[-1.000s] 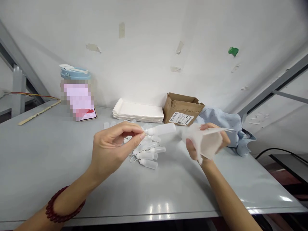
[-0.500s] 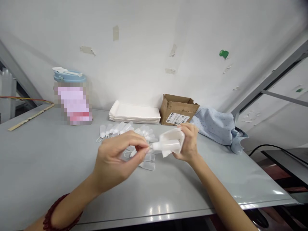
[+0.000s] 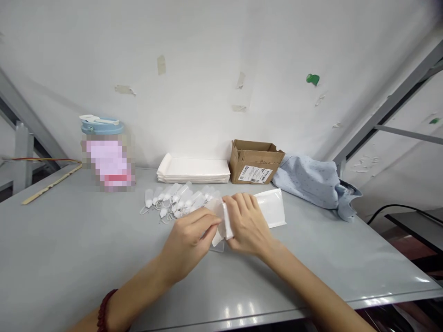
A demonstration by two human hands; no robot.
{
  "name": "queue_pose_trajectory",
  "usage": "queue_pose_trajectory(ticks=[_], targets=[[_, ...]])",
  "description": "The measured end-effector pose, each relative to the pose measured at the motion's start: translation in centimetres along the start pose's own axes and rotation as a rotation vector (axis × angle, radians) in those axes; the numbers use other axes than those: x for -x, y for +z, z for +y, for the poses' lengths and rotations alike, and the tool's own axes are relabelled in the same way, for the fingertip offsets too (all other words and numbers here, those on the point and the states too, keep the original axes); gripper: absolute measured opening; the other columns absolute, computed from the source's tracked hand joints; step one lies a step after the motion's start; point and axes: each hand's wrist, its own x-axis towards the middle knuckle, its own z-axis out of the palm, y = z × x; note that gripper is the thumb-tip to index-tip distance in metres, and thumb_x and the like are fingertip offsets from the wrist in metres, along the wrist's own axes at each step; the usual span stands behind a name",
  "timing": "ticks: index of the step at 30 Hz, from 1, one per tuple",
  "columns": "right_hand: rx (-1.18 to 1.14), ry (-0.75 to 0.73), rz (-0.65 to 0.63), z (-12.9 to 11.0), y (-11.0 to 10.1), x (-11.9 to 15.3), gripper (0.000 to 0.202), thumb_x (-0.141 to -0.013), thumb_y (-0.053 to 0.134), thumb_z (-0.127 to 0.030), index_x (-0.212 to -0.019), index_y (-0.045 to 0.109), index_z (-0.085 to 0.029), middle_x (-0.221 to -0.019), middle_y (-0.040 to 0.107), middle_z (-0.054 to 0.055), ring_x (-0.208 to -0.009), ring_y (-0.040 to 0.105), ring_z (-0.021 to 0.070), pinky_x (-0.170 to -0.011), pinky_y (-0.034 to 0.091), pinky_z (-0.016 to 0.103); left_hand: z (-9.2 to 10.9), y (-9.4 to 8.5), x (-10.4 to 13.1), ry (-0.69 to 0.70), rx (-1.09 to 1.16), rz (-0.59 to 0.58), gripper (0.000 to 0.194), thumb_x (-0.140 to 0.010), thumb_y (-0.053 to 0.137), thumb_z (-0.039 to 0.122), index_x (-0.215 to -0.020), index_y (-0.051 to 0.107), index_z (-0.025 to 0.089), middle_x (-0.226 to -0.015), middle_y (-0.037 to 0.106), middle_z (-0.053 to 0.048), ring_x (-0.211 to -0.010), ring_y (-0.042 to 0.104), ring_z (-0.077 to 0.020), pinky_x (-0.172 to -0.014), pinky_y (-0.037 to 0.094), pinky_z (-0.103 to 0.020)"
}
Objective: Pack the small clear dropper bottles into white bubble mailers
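Note:
A white padded envelope (image 3: pixel 272 208) lies across the middle, its body to the right and its open end with the flap toward the left. My right hand (image 3: pixel 247 223) is closed around the envelope near its mouth. My left hand (image 3: pixel 188 242) is closed in a pinch, fingertips at the envelope's open end, across the flap; what they hold is hidden. Several small translucent squeeze bottles (image 3: pixel 178 196) with looped caps lie in a loose pile behind my left hand. Part of another clear bottle (image 3: pixel 217 246) shows beneath the hands.
Behind the bottles is a stack of white padded envelopes (image 3: pixel 195 169), beside an open cardboard box (image 3: pixel 258 159). Light-blue cloth (image 3: pixel 308 180) lies at right. A blue-lidded container (image 3: pixel 104 127), partly blurred, and a thin wooden strip (image 3: pixel 51 184) are at left on the grey table (image 3: pixel 86 240).
The bottle seen in the envelope's mouth is now out of sight. My right hand and the envelope have moved left and down, the envelope turning sideways; my left hand has shifted right and down.

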Motion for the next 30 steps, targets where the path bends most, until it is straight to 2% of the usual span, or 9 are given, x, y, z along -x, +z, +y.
queue_pose_trajectory(ticks=[6,10,14,18,21,22,24,26,30], targets=[[-0.125,-0.003,-0.123,-1.5,0.2,0.3,0.054,-0.060,0.048,-0.021,-0.112,0.046,-0.009,-0.087,0.049,0.011,-0.078,0.040,0.0255,-0.068,0.034,0.037,-0.1,1.4,0.3,-0.144,0.062,-0.276,0.032,-0.077,0.038,0.001,-0.051,0.047,0.016,-0.050,0.048,0.004,-0.049,0.042,-0.0082,-0.049,0.033,-0.020],[-0.181,-0.004,-0.145,-1.4,0.2,0.5,0.054,-0.065,0.049,-0.023,-0.117,0.044,-0.008,-0.091,0.052,0.012,-0.082,0.042,0.0265,-0.071,0.036,0.039,-0.1,1.2,-0.1,-0.246,0.166,-0.437,0.027,-0.074,0.036,0.001,-0.053,0.042,0.016,-0.052,0.045,0.004,-0.050,0.038,-0.0088,-0.049,0.031,-0.021],[-0.287,-0.019,-0.160,-1.0,-0.2,0.5,0.055,-0.070,0.055,-0.028,-0.120,0.042,-0.009,-0.097,0.053,0.013,-0.088,0.045,0.0275,-0.077,0.039,0.042,-0.2,1.0,-0.2,-0.344,0.250,-0.471,0.024,-0.070,0.035,0.001,-0.062,0.050,0.017,-0.060,0.050,0.003,-0.056,0.043,-0.0111,-0.049,0.032,-0.021],[-0.625,0.004,-0.223,2.6,-0.3,0.7,0.076,-0.072,0.061,-0.049,-0.133,0.030,-0.016,-0.119,0.050,0.013,-0.108,0.045,0.0277,-0.090,0.038,0.044,-0.7,1.0,-0.3,-0.327,0.188,-0.447,0.024,-0.075,0.037,0.004,-0.067,0.057,0.016,-0.067,0.057,0.001,-0.064,0.050,-0.0128,-0.057,0.037,-0.022],[-0.756,0.285,-0.293,7.2,0.2,1.3,0.054,-0.086,0.044,-0.048,-0.131,0.036,-0.021,-0.126,0.048,0.010,-0.119,0.041,0.0253,-0.098,0.031,0.045,-1.0,0.9,-0.4,-0.295,0.139,-0.469,0.026,-0.078,0.036,0.006,-0.065,0.057,0.016,-0.068,0.058,0.001,-0.064,0.051,-0.0129,-0.058,0.036,-0.022],[-0.746,0.355,-0.400,8.6,0.4,1.6,0.052,-0.083,0.050,-0.048,-0.127,0.041,-0.022,-0.126,0.049,0.010,-0.120,0.040,0.0266,-0.099,0.029,0.046,-1.0,0.9,-0.5,-0.293,0.127,-0.463,0.028,-0.079,0.036,0.006,-0.064,0.057,0.016,-0.067,0.058,0.000,-0.064,0.051,-0.0129,-0.057,0.036,-0.022],[-0.776,0.363,-0.533,10.6,0.6,2.0,0.041,-0.076,0.059,-0.045,-0.109,0.056,-0.020,-0.113,0.058,0.008,-0.108,0.051,0.0266,-0.092,0.037,0.042,-1.1,0.8,-0.4,-0.296,0.112,-0.445,0.029,-0.082,0.035,0.008,-0.064,0.056,0.016,-0.067,0.057,0.000,-0.065,0.052,-0.0131,-0.057,0.036,-0.021],[-0.818,0.361,-0.627,11.4,0.6,2.1,0.032,-0.074,0.062,-0.042,-0.096,0.060,-0.019,-0.097,0.063,0.004,-0.089,0.058,0.0216,-0.078,0.044,0.034,-1.1,0.9,-0.3,-0.297,0.110,-0.438,0.029,-0.081,0.034,0.007,-0.064,0.055,0.016,-0.067,0.056,0.001,-0.066,0.052,-0.0131,-0.058,0.036,-0.022],[-0.852,0.371,-0.719,10.3,0.5,1.9,0.033,-0.065,0.070,-0.044,-0.079,0.057,-0.017,-0.072,0.058,-0.002,-0.064,0.052,0.0134,-0.053,0.038,0.023,-1.2,1.3,0.0,-0.320,0.143,-0.452,0.026,-0.075,0.035,0.004,-0.061,0.053,0.015,-0.066,0.056,-0.001,-0.063,0.051,-0.0133,-0.058,0.038,-0.023]])
